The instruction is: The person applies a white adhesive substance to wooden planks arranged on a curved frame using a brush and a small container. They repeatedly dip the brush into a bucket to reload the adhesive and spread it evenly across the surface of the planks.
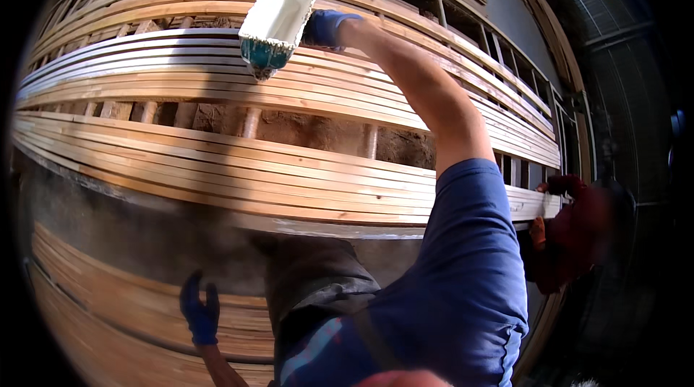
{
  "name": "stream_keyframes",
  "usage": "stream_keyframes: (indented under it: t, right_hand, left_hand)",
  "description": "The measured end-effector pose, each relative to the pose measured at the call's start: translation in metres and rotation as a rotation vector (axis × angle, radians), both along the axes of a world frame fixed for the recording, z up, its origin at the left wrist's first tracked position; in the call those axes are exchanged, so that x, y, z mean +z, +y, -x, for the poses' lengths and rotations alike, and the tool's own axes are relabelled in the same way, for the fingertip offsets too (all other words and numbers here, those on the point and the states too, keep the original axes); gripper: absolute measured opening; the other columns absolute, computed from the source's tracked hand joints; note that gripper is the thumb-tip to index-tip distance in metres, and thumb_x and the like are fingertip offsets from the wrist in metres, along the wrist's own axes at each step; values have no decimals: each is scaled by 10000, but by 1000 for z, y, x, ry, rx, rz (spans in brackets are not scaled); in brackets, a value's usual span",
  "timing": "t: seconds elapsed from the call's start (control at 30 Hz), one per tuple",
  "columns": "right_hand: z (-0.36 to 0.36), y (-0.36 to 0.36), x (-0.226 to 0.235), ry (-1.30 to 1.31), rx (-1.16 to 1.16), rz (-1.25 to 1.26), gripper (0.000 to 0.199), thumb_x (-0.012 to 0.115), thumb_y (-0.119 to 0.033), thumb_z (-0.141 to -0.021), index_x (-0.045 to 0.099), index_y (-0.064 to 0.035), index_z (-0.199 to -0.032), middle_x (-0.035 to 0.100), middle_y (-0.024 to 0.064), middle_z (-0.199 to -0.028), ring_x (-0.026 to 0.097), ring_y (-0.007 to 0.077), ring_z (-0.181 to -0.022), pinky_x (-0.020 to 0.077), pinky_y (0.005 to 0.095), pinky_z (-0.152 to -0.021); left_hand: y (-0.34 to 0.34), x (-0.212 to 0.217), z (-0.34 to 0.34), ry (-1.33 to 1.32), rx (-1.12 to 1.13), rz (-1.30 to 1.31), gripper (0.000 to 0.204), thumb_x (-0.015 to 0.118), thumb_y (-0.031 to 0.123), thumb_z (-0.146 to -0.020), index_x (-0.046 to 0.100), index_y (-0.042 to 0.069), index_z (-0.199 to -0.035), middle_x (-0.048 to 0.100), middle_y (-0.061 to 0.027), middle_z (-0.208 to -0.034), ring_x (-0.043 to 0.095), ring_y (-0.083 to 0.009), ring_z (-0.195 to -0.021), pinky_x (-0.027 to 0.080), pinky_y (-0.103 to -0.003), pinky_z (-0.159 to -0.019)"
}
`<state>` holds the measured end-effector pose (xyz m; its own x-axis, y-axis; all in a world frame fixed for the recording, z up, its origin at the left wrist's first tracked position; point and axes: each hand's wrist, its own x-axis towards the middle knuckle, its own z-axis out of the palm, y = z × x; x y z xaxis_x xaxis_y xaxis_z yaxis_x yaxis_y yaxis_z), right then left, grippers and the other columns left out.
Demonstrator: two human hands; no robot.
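Note:
My right arm reaches out over a bundle of long wooden strips [347, 79]. My right hand [329, 29], in a blue glove, is closed on the side of an open rectangular plastic container [277, 14]. White paint coats its inside and rim, and its near end is teal with white smears. The container is held above the strips; the fingers are partly hidden behind its wall. Just left of it, several strips have a white surface [159, 47], while others show bare wood. My left hand [200, 309], also blue-gloved, hangs low at my left with fingers apart, holding nothing.
A nearer bundle of bare strips [217, 166] lies across rollers [251, 123]. More boards [101, 315] are stacked behind my left hand. At the right, a co-worker in dark red [575, 231] has orange-gloved hands at the strip ends. Metal framing [571, 119] stands beyond.

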<state>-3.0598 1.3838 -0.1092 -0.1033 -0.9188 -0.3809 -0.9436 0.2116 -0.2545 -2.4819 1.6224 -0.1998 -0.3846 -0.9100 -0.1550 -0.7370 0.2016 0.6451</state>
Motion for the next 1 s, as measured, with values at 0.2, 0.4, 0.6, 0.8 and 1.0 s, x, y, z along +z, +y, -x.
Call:
stream_keyframes:
  t: [0.2, 0.4, 0.6, 0.8, 1.0]
  right_hand:
    - [64, 95, 13, 39, 57, 44, 245, 604, -306, -905, 704, -129, -1040, 660, 68, -834, 571, 172, -721, 491, 322, -664]
    - [170, 208, -1, 73, 184, 130, 296, 575, -362, -919, 682, -117, -1045, 655, 99, -908, 587, 232, -822, 466, 396, -732]
    - [225, 306, 14, 59, 60, 4, 287, 589, -332, -924, 691, -110, -1077, 684, 58, -973, 547, 190, -799, 481, 353, -774]
    - [247, 305, 11, 49, 80, 30, 263, 594, -317, -896, 703, -117, -1029, 669, 80, -820, 544, 225, -704, 482, 386, -695]
    - [359, 333, -50, -24, 60, 63, 276, 618, -304, -897, 685, -188, -1137, 685, 35, -915, 616, 194, -803, 503, 368, -741]
  left_hand:
    - [138, -47, 19, -100, 255, -183, 344, 624, 214, -930, 627, 3, -1201, 647, -187, -1179, 611, -316, -1095, 492, -430, -932]
    - [270, -105, 132, 23, 126, -193, 345, 664, 201, -890, 631, 8, -1174, 670, -184, -1116, 650, -314, -1019, 518, -396, -869]
    - [266, 7, 250, 158, -80, 33, 303, 644, 189, -897, 653, -8, -1125, 670, -192, -1106, 636, -340, -1027, 495, -417, -908]
    - [242, 51, 347, 229, -210, 306, 317, 617, 155, -920, 612, 19, -1206, 656, -164, -1122, 632, -331, -994, 494, -414, -896]
    - [283, 50, 454, 227, -272, 319, 348, 621, 157, -915, 592, 22, -1234, 625, -173, -1197, 596, -340, -1086, 471, -422, -934]
